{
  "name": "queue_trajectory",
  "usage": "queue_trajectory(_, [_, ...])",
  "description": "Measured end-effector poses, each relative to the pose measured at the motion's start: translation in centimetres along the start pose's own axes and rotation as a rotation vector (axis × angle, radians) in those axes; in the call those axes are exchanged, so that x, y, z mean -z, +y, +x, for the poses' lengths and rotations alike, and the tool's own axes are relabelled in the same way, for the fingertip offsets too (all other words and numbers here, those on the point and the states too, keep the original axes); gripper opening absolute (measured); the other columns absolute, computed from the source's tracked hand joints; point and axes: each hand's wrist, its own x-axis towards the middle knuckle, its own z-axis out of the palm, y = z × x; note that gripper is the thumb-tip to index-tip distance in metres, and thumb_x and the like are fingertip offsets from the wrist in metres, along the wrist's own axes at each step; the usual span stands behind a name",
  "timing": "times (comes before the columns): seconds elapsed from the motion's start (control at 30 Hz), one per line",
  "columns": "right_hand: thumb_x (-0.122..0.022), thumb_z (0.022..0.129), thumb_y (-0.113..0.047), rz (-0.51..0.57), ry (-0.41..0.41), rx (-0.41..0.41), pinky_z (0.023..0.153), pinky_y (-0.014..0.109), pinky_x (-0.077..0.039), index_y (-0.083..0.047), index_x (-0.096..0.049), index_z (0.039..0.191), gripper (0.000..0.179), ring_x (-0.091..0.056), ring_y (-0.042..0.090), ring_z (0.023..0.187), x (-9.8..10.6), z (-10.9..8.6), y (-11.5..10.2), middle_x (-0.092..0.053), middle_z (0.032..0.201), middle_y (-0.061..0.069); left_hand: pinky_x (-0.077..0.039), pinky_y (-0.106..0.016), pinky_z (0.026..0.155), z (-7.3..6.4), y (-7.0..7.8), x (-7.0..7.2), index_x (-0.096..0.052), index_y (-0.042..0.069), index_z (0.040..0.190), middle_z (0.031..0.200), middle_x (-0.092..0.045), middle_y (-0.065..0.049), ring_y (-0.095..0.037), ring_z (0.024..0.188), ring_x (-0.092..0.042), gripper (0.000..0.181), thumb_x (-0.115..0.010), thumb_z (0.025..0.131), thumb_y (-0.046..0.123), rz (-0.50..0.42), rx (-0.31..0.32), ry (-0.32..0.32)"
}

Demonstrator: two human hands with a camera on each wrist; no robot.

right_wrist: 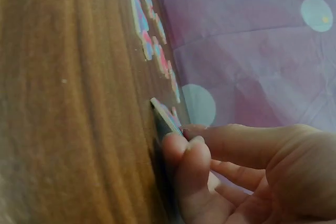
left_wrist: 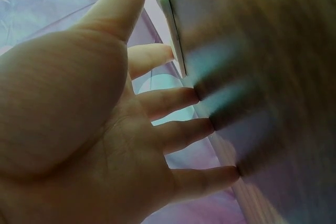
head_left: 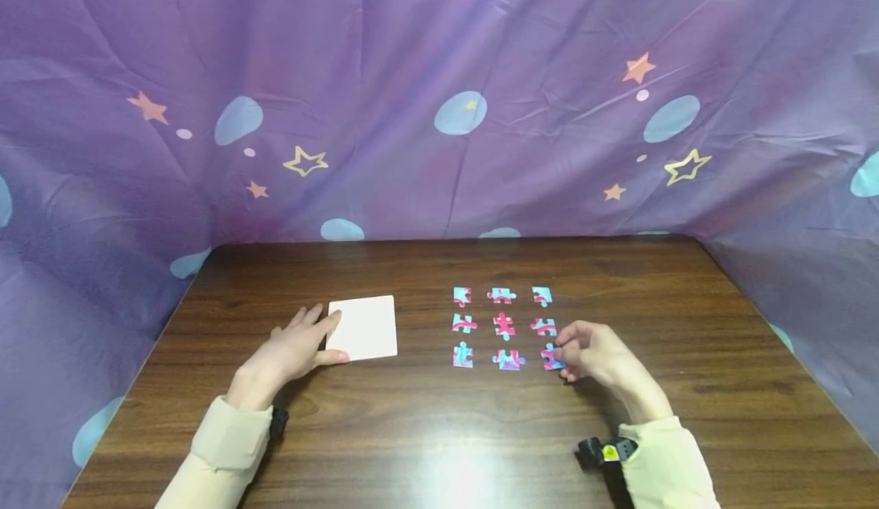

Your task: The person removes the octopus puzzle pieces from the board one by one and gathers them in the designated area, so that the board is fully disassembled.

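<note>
My left hand (head_left: pixel 295 346) lies at the left edge of a white square board (head_left: pixel 364 327). Its thumb and index finger touch the board, while the other fingers, spread and nearly straight, touch the table, as the left wrist view shows. Over on the right, my right hand (head_left: pixel 596 356) pinches a blue, pink and purple jigsaw piece (head_left: pixel 552 357) between thumb and fingers. In the right wrist view that piece (right_wrist: pixel 166 114) looks tilted, with one side lifted off the wood; my fingertips hide part of it.
Several other jigsaw pieces lie spaced in rows, among them a pink centre piece (head_left: pixel 504 326) and a bottom middle piece (head_left: pixel 509 359). The brown wooden table (head_left: pixel 412 410) ends at a purple patterned cloth (head_left: pixel 384 112) behind and at the sides.
</note>
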Motion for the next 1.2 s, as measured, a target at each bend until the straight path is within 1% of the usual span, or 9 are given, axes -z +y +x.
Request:
queue_trajectory(0.13, [-0.063, 0.086, 0.009, -0.013, 0.022, -0.012, 0.052, 0.030, -0.056, 0.014, -0.050, 0.100, 0.020, -0.062, 0.017, 0.056, 0.05, 0.16, 0.28, -0.064, 0.075, 0.013, -0.023, -0.079, 0.096, 0.09, 0.09, 0.17, -0.038, 0.003, 0.149, 0.152, -0.025, -0.032, -0.055, 0.138, -0.019, 0.081, -0.064, 0.089, 0.050, 0.005, -0.001, -0.003])
queue_trajectory(0.33, [-0.065, 0.086, 0.007, -0.014, 0.032, -0.019, 0.050, 0.029, -0.055, 0.012, -0.051, 0.099, 0.020, -0.061, 0.017, 0.056, 0.10, 0.41, 0.28, -0.064, 0.073, 0.012, -0.025, -0.079, 0.095, 0.20, 0.09, 0.30, -0.039, 0.003, 0.149, 0.151, -0.027, -0.033, -0.056, 0.137, -0.022, 0.080, -0.063, 0.089, 0.051, 0.034, -0.005, 0.013])
queue_trajectory(0.53, [-0.065, 0.086, 0.006, -0.011, 0.052, -0.023, 0.050, 0.030, -0.055, 0.012, -0.050, 0.103, 0.024, -0.061, 0.016, 0.056, 0.09, 0.55, 0.29, -0.062, 0.073, 0.012, -0.025, -0.079, 0.095, 0.23, 0.01, 0.25, -0.039, 0.003, 0.149, 0.151, -0.027, -0.033, -0.056, 0.136, -0.023, 0.080, -0.063, 0.089, 0.051, 0.036, -0.006, 0.018])
queue_trajectory(0.67, [-0.067, 0.086, 0.003, 0.003, 0.063, -0.029, 0.049, 0.029, -0.054, 0.011, -0.050, 0.104, 0.026, -0.061, 0.016, 0.055, 0.18, 0.68, 0.36, -0.061, 0.071, 0.011, -0.025, -0.079, 0.095, 0.29, 0.00, 0.17, -0.039, 0.003, 0.149, 0.151, -0.027, -0.033, -0.056, 0.136, -0.023, 0.080, -0.063, 0.089, 0.052, 0.038, -0.006, 0.017])
queue_trajectory(0.83, [-0.067, 0.087, 0.002, 0.025, 0.055, -0.036, 0.050, 0.029, -0.055, 0.011, -0.050, 0.104, 0.026, -0.061, 0.016, 0.055, 0.23, 0.73, 0.40, -0.062, 0.073, 0.012, -0.023, -0.079, 0.097, 0.29, -0.09, 0.10, -0.037, 0.004, 0.150, 0.152, -0.025, -0.032, -0.055, 0.137, -0.021, 0.081, -0.062, 0.090, 0.052, 0.031, 0.009, 0.006])
queue_trajectory(0.93, [-0.065, 0.089, 0.001, 0.046, 0.051, -0.041, 0.050, 0.029, -0.055, 0.011, -0.050, 0.105, 0.025, -0.061, 0.016, 0.056, 0.23, 0.68, 0.47, -0.061, 0.074, 0.012, -0.023, -0.079, 0.097, 0.26, -0.18, 0.04, -0.037, 0.004, 0.150, 0.153, -0.025, -0.032, -0.055, 0.138, -0.021, 0.081, -0.062, 0.089, 0.052, 0.030, 0.011, 0.003])
queue_trajectory(1.07, [-0.061, 0.094, -0.004, 0.056, 0.053, -0.048, 0.051, 0.029, -0.055, 0.011, -0.050, 0.106, 0.022, -0.062, 0.016, 0.056, 0.22, 0.58, 0.59, -0.059, 0.077, 0.011, -0.023, -0.079, 0.097, 0.25, -0.24, -0.06, -0.037, 0.004, 0.150, 0.153, -0.025, -0.032, -0.055, 0.138, -0.021, 0.082, -0.062, 0.089, 0.053, 0.031, 0.008, -0.002])
queue_trajectory(1.2, [-0.056, 0.099, -0.010, 0.054, 0.057, -0.067, 0.052, 0.029, -0.055, 0.011, -0.050, 0.109, 0.025, -0.062, 0.017, 0.057, 0.18, 0.52, 0.62, -0.057, 0.079, 0.011, -0.023, -0.078, 0.097, 0.16, -0.24, -0.09, -0.036, 0.004, 0.150, 0.153, -0.024, -0.032, -0.055, 0.138, -0.020, 0.082, -0.061, 0.090, 0.052, 0.027, 0.008, -0.005])
